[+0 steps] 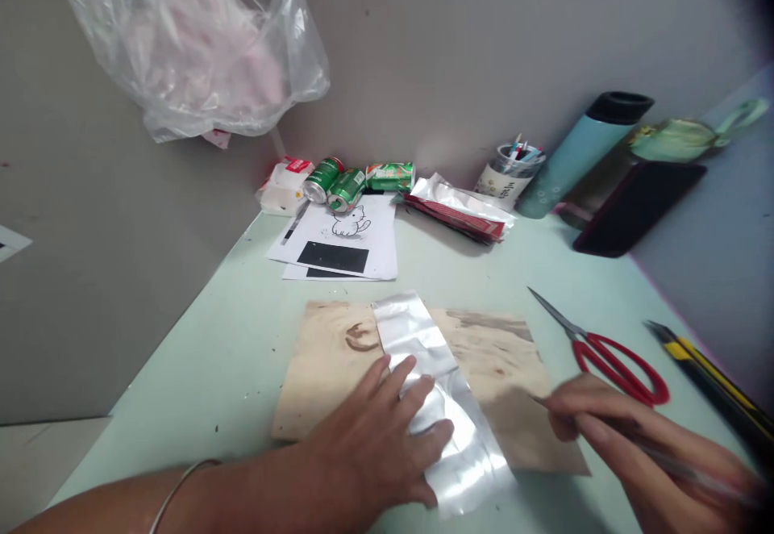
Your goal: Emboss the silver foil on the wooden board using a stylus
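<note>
A strip of shiny silver sheet metal point(465, 437) lies slantwise across a thin wooden board point(326, 365), its near end reaching past the board's front edge. My left hand point(375, 429) rests on the strip's left side with fingers spread, pressing it against the wood. In my right hand point(634, 437) is a slim pen-like tool point(671, 463), pinched between thumb and fingers, with its thin tip pointing left over the board's right part. The tip does not appear to touch the strip. Blur and the fingers hide the tool's exact kind.
Red-handled scissors point(622, 369) and a black-yellow utility knife point(707, 373) lie at right. Behind are printed cat-drawing sheets point(339, 235), green cans point(347, 189), a red-silver packet point(459, 211), a pen cup point(508, 175), a blue bottle point(580, 155) and a phone point(638, 207). A plastic bag point(199, 50) hangs upper left.
</note>
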`<state>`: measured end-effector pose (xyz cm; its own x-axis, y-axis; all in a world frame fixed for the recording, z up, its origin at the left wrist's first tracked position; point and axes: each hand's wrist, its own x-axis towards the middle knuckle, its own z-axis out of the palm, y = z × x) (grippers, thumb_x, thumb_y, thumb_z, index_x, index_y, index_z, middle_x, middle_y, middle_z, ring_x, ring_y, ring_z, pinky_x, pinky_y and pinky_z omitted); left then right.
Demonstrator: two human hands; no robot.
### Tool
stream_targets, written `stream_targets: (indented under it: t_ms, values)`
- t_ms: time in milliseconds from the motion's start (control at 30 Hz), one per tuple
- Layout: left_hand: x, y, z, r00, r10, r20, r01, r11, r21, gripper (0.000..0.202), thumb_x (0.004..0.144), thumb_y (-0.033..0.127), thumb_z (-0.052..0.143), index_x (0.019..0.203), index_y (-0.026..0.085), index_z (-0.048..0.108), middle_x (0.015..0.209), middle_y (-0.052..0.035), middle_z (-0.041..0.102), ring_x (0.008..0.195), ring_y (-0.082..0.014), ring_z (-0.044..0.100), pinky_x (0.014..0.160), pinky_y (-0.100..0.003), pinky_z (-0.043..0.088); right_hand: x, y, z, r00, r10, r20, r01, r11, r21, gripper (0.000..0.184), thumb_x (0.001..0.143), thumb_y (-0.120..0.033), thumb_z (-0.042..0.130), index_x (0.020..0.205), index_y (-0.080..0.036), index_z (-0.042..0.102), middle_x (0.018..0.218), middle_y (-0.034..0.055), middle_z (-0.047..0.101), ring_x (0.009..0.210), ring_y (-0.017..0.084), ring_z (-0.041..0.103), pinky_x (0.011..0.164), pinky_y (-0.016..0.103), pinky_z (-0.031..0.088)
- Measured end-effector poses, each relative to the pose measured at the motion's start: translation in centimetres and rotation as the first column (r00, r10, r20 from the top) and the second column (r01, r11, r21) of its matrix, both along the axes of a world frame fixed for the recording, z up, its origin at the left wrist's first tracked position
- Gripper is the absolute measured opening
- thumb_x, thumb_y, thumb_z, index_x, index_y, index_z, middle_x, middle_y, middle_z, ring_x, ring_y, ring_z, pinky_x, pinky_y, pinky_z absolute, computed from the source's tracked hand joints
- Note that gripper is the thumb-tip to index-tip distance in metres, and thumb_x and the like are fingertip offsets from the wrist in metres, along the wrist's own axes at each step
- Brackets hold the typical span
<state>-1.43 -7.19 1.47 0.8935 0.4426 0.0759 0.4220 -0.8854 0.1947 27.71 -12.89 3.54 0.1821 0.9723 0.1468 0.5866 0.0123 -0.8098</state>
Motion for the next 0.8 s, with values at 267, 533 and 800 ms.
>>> stream_targets:
  t_ms: [267,533,800]
  values:
    - [1.0,2.1,1.5,0.996,-0.089,-0.004,0.089,0.993,0.081,0.028,0.105,0.033,0.052,0.122,0.013,0.062,0.125,-0.0156,0.065,0.125,-0.0273,0.059,0.117,-0.047,0.035,-4.7,4.8,0.5,0.974,0.09,-0.207,-0.121,0.982,-0.144,0.019,0.089,-0.042,0.066,0.081,-0.025,0.071,0.071,-0.0004,0.068,0.062,0.016,0.063,0.054,0.021,0.05]
    - [0.5,1.2,-0.8,0.993,-0.014,0.121,0.003,0.996,0.091,0.039,0.105,0.031,0.053,0.141,0.017,0.048,0.141,-0.0152,0.052,0.144,-0.0371,0.039,0.119,-0.046,0.032,-4.6,4.3,-1.6,0.966,0.127,-0.227,-0.181,0.956,-0.232,0.022,0.091,-0.035,0.064,0.075,-0.023,0.056,0.069,-0.0025,0.057,0.062,0.015,0.053,0.054,0.023,0.044]
    - [1.0,1.7,-0.4,0.998,-0.009,0.055,0.005,0.997,0.075,0.036,0.105,0.035,0.052,0.136,0.017,0.047,0.149,-0.0205,0.046,0.145,-0.0359,0.038,0.118,-0.045,0.031,-5.2,3.9,-1.9,0.962,0.263,-0.071,-0.272,0.943,-0.193,0.025,0.097,-0.036,0.056,0.074,-0.024,0.051,0.066,-0.0028,0.053,0.058,0.014,0.048,0.05,0.024,0.04]
